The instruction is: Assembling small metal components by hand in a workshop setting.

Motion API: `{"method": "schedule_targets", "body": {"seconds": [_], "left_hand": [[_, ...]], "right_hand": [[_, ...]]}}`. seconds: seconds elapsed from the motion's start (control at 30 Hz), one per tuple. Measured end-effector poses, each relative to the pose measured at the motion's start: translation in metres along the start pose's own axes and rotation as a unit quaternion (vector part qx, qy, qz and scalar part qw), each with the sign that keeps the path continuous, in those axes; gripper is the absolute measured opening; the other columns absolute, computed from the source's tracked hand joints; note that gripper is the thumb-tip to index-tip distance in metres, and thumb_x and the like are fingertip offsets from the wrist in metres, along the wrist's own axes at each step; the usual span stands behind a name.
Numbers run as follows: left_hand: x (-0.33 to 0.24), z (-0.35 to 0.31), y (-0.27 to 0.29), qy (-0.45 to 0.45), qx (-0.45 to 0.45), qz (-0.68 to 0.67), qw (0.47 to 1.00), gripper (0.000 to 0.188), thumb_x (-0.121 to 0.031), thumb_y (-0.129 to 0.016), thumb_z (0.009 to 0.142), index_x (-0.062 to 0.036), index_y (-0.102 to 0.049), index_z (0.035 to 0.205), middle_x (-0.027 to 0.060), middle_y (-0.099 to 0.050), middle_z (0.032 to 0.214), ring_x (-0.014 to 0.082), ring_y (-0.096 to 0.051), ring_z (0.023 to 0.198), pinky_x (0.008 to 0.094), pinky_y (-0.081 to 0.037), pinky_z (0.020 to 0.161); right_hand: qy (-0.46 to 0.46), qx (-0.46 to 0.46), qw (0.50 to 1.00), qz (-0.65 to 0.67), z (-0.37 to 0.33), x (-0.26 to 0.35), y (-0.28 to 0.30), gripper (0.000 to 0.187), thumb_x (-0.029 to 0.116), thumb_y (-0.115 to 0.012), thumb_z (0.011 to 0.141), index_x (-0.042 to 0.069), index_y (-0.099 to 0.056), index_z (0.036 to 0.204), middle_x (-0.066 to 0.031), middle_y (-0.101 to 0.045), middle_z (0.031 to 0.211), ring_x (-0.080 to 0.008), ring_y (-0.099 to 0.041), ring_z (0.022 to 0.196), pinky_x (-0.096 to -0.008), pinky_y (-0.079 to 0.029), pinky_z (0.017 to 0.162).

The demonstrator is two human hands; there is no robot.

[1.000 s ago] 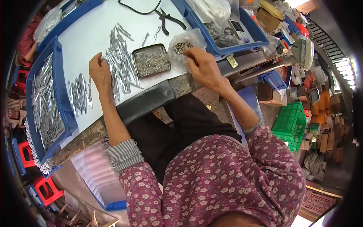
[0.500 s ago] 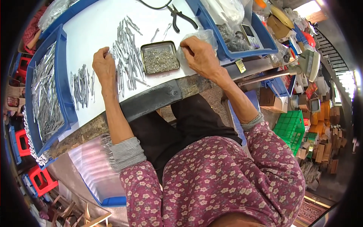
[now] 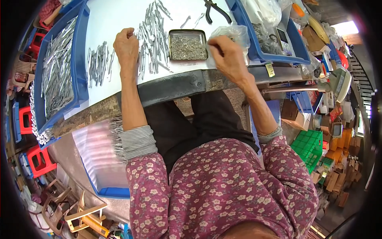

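My left hand [image 3: 126, 49] rests over the white work surface [image 3: 101, 28], thumb and fingers pinched together. Anything between its fingertips is too small to make out. It lies between a small group of thin silvery metal strips [image 3: 97, 65] and a larger heap of similar strips [image 3: 153, 38]. To the right of that heap sits a shallow rectangular tin [image 3: 171, 46] of tiny shiny metal parts [image 3: 188, 47]. Beside the tin, my right hand [image 3: 229, 57] has its fingers curled in over a clear plastic bag [image 3: 240, 34]. What its fingertips hold is hidden.
Black-handled pliers [image 3: 218, 11] lie at the far side, near a few loose strips [image 3: 186, 21]. A blue tray [image 3: 81, 59] full of strips borders the left. Another blue tray [image 3: 274, 59] with bags stands right. The worn table edge [image 3: 171, 87] runs before my lap.
The view has shifted, so the table's things appear higher and farther right. My right hand sits slightly nearer me relative to the tin. My left hand keeps its pinched pose.
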State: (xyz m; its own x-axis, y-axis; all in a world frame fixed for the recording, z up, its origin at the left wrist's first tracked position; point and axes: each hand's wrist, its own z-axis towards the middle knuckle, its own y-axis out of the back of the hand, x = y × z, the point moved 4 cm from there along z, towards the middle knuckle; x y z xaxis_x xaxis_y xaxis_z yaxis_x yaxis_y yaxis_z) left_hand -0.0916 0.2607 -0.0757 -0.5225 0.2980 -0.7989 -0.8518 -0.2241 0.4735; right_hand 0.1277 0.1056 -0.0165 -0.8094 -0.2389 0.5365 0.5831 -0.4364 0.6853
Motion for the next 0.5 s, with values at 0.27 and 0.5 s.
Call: {"method": "schedule_targets", "body": {"seconds": [0.27,0.5], "left_hand": [[-0.003,-0.005,0.002,0.022,0.016,-0.047,0.999,0.024,-0.002,-0.046,0.075,0.0027,-0.061,0.093,0.0162,-0.06,0.091,0.024,-0.058,0.082,0.0332,-0.045,0.075],[-0.006,-0.002,0.004,0.011,0.011,-0.027,1.0,0.023,-0.002,-0.046,0.074,0.0017,-0.062,0.089,0.0173,-0.063,0.084,0.0262,-0.061,0.078,0.0329,-0.046,0.074]], "right_hand": [[0.002,0.164,0.975,-0.146,0.011,0.013,-0.049,0.021,0.011,-0.058,0.076,-0.002,-0.052,0.092,-0.0174,-0.051,0.09,-0.0364,-0.055,0.075,-0.0417,-0.044,0.063],[0.021,0.146,0.975,-0.168,0.014,0.011,-0.064,0.014,0.008,-0.055,0.076,-0.002,-0.049,0.084,-0.0188,-0.051,0.086,-0.0369,-0.054,0.071,-0.0433,-0.043,0.061]]}}
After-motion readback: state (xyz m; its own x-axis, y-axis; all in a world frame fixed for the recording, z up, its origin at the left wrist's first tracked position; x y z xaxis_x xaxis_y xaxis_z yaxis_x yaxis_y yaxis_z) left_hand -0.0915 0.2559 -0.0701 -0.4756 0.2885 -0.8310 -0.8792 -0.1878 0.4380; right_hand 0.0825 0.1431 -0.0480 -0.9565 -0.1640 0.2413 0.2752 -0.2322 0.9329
